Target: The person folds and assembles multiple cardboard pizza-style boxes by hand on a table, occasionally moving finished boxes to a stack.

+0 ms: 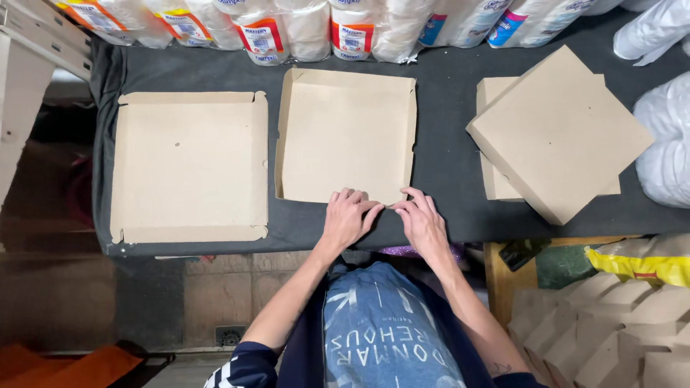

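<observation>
A shallow brown cardboard box tray (345, 133) lies in the middle of a dark grey table cover (445, 165). My left hand (348, 217) and my right hand (422, 224) rest side by side on its near edge, fingers pressing down the front flap. The fingertips of both hands nearly touch at the middle of that edge. A second cardboard tray (188, 167) with raised sides lies to the left, apart from both hands. A closed cardboard box (559, 133) sits tilted on top of a flat one at the right.
Wrapped paper rolls (309, 29) line the table's far edge. White plastic bags (665, 136) crowd the right end. Folded cardboard pieces (596, 323) and a yellow bag (640, 260) sit low at the right. A beige wooden frame (21, 86) stands at the left.
</observation>
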